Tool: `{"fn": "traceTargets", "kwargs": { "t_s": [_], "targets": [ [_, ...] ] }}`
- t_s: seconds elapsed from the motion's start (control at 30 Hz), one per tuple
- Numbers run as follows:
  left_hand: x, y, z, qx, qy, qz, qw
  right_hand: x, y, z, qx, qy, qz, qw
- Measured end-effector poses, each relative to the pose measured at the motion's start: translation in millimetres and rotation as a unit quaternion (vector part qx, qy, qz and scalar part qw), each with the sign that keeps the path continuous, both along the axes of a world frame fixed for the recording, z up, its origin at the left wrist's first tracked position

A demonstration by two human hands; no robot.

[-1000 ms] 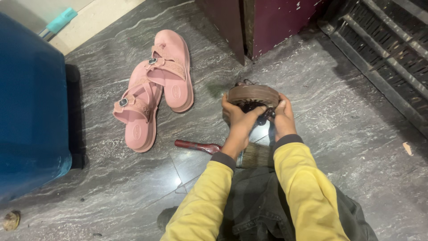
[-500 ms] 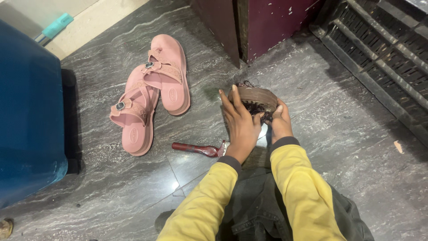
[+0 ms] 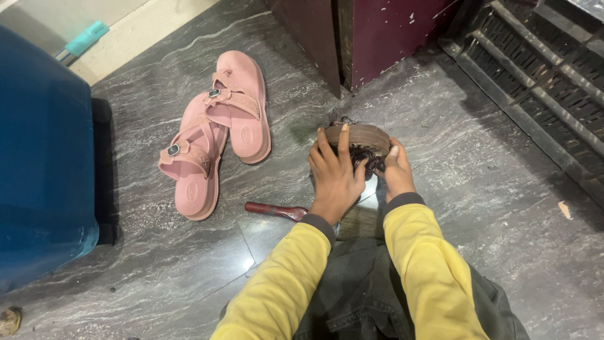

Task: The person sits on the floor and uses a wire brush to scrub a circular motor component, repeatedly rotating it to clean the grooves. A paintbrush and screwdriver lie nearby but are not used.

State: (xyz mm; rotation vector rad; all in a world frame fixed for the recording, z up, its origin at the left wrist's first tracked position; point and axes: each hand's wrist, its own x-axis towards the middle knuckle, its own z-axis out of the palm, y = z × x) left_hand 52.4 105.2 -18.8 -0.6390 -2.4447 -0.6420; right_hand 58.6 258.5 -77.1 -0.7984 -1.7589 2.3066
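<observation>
At the far left stands a large blue fabric-covered case [image 3: 38, 164], upright on the grey veined stone floor [image 3: 503, 208]. Right of it lie 2 pink moulded slip-on sandals [image 3: 214, 135], soles down, strapped and buckled, one overlapping the other at the toe end; neither hand is near them.

Nearer the middle, a slim dark-red tool handle [image 3: 274, 209] lies flat on the floor, just beside the left wrist and untouched.

The left hand [image 3: 335, 176], in a yellow sleeve, is spread with its fingers apart and pressed over the near rim of a round brown shallow dish-like object [image 3: 362, 135] that sits on the floor ahead of the person's knees. Dark, tangled, wiry material [image 3: 365, 157] lies in it, between the 2 hands. The right hand [image 3: 396, 173] curls round the right side of the same object, fingers closed against it, thumb up on the rim. What the dark material is cannot be made out.

As a judgement, the work on the round object is under way rather than finished: both hands are on it, the material is bunched inside, and the tool lies unused. Behind rise a maroon cabinet corner [image 3: 384, 31] and, at right, a dark slatted metal grille [image 3: 541, 82].
</observation>
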Motion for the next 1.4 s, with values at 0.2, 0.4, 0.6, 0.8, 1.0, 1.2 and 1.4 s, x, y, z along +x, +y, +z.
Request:
{"fn": "traceTargets", "kwargs": {
  "t_s": [0.2,0.4,0.6,0.8,1.0,1.2,1.4],
  "targets": [
    [-5,-10,-6,-0.015,0.027,0.054,0.998,-2,-6,7,0.013,0.032,0.027,0.999],
    [-8,-14,3,0.017,-0.067,0.065,0.996,0,-6,0,0.045,0.087,0.043,0.994],
    [-15,-20,25,0.013,-0.047,-0.041,0.998,12,-1,-7,0.023,-0.013,0.044,0.999],
    [-29,-29,48,-0.02,-0.047,-0.154,0.987,21,3,6,-0.061,0.081,0.077,0.992],
    [-29,-23,51,-0.057,-0.093,-0.146,0.983,12,-5,1,0.046,0.08,0.054,0.994],
    [-31,-21,50,-0.122,0.009,-0.16,0.979,10,-10,-4,0.037,0.075,0.019,0.996],
    [-35,-30,50,-0.102,-0.063,-0.167,0.979,10,-18,4,0.032,0.13,-0.003,0.991]
  ]
}}
